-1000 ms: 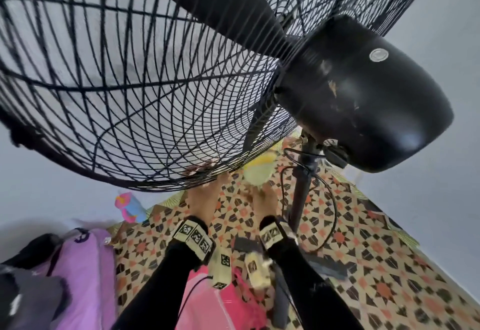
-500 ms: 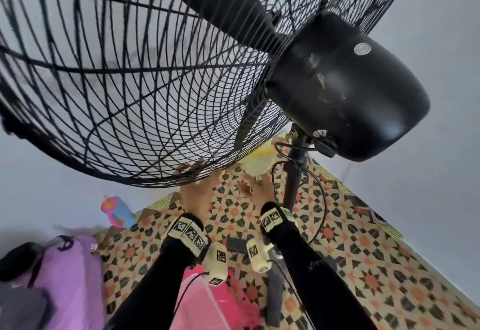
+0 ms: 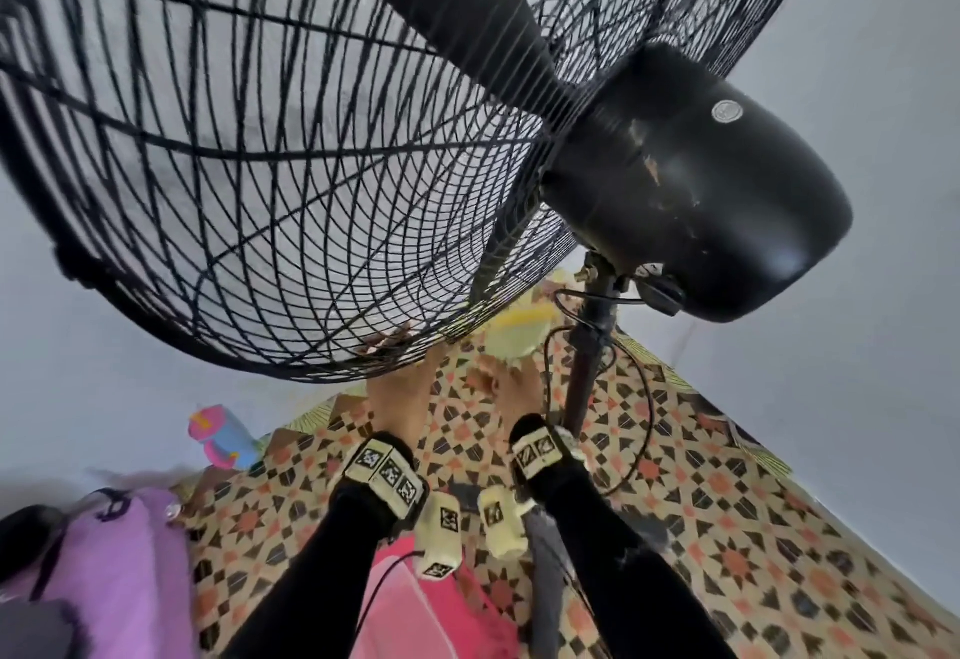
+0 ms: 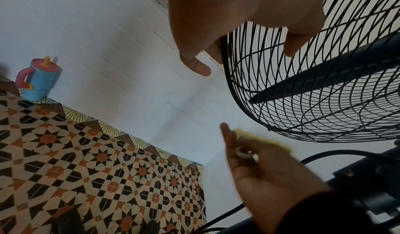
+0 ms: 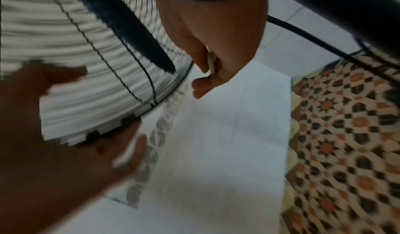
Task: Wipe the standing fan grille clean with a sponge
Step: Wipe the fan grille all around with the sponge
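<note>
The fan's black wire grille (image 3: 260,191) fills the upper left of the head view, tilted over me. My left hand (image 3: 395,378) reaches up to its lower rim; in the left wrist view the left hand (image 4: 244,54) has fingers hooked over the grille (image 4: 324,100) rim wire and the thumb outside. Just right of it, my right hand (image 3: 506,372) holds a yellow sponge (image 3: 519,333) against the grille's lower edge beside the pole. The right wrist view is blurred; my right hand (image 5: 207,69) pinches the sponge (image 5: 211,61), seen edge-on.
The black motor housing (image 3: 701,180) hangs at the right above the fan pole (image 3: 587,362) and a looping cable (image 3: 644,398). A blue and pink toy cup (image 3: 223,437) stands by the wall. A purple bag (image 3: 119,580) and a pink object (image 3: 431,622) lie near my arms on the patterned floor.
The head view has shifted, so the fan sits differently in frame. Both hands stay at the grille's lower rim, the right one still holding the sponge there.
</note>
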A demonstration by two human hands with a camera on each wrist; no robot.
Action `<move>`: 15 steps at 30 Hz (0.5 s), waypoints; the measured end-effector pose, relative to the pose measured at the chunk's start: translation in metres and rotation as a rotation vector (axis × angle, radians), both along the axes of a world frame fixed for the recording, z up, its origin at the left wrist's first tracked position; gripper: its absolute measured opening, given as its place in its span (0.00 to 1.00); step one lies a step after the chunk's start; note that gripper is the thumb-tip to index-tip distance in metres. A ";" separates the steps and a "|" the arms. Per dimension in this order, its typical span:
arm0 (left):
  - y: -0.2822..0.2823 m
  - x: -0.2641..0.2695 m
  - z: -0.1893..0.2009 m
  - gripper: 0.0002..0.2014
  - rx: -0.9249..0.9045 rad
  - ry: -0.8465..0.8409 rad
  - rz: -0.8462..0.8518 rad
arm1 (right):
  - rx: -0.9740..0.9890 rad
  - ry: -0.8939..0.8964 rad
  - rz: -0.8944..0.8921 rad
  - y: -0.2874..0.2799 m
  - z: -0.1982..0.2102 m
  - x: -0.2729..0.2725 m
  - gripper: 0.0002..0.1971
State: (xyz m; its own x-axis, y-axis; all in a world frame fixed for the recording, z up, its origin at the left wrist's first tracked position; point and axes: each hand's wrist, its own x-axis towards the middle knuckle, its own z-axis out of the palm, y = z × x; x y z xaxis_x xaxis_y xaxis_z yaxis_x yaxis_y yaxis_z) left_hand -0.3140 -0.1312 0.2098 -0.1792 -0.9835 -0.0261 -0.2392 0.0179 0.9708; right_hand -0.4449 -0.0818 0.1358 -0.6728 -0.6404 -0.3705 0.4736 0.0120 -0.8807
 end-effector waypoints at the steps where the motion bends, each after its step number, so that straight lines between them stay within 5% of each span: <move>1: 0.001 0.000 0.001 0.21 -0.011 0.008 0.003 | 0.011 0.043 -0.022 -0.008 0.005 -0.010 0.13; 8: 0.001 0.000 0.003 0.25 0.025 0.020 -0.014 | 0.183 0.502 0.327 0.052 0.040 0.027 0.14; 13: 0.017 0.000 0.024 0.16 0.073 0.004 -0.041 | 0.154 0.363 0.063 0.033 0.049 -0.013 0.24; 15: 0.015 0.000 0.016 0.23 0.041 0.033 0.008 | 0.216 0.358 0.078 0.016 0.051 -0.017 0.31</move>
State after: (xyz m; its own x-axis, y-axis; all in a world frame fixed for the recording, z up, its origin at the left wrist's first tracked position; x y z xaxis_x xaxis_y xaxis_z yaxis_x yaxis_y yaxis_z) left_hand -0.3138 -0.1165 0.2260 -0.1731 -0.9830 -0.0608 -0.2070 -0.0241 0.9781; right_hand -0.4624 -0.0663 0.1865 -0.7359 -0.6277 -0.2538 0.1289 0.2381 -0.9626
